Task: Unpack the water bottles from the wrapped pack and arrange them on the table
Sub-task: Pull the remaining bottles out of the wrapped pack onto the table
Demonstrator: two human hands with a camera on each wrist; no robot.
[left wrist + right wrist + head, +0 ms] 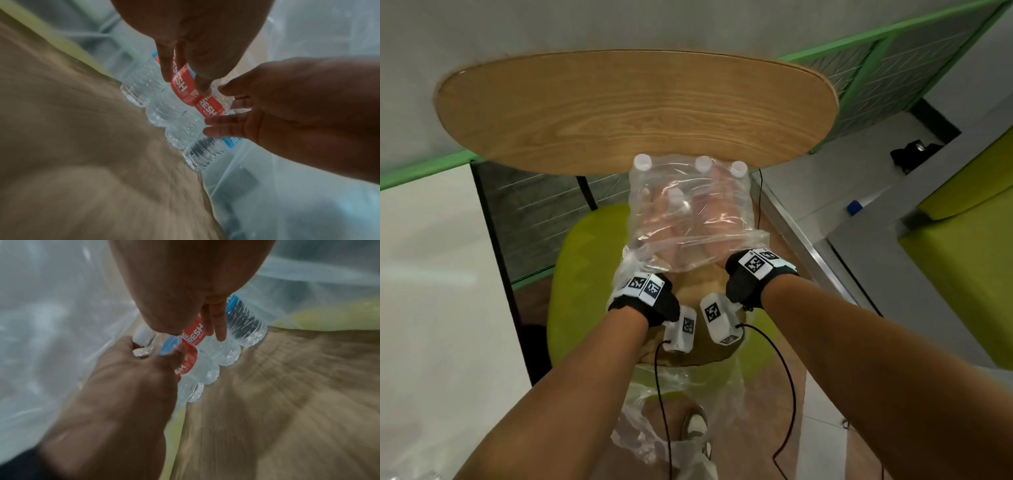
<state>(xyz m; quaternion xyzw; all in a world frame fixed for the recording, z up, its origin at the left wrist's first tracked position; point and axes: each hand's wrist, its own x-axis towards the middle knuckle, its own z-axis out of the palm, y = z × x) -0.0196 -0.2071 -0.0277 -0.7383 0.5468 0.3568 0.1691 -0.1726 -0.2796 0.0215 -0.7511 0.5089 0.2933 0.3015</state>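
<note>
The wrapped pack (690, 219) of clear water bottles with white caps (642, 161) stands upright on a low wooden seat (287, 386), just below the round wooden table (619, 102). Its clear film is torn open on my side, and both hands are inside it. My left hand (185, 84) grips one red-labelled bottle (182, 88), thumb on one side and fingers on the other; the right wrist view shows it curled near a bottle's neck (144, 344). My right hand (197, 334) lies with straight fingers against the neighbouring bottles (224, 350).
Torn clear film (654, 428) hangs down over my legs. The seat belongs to a lime-green chair (585, 260). A green sofa (962, 246) stands on the right, and a blue-capped bottle (854, 207) sits on a grey ledge. Wrist-camera cables (789, 377) dangle below my arms.
</note>
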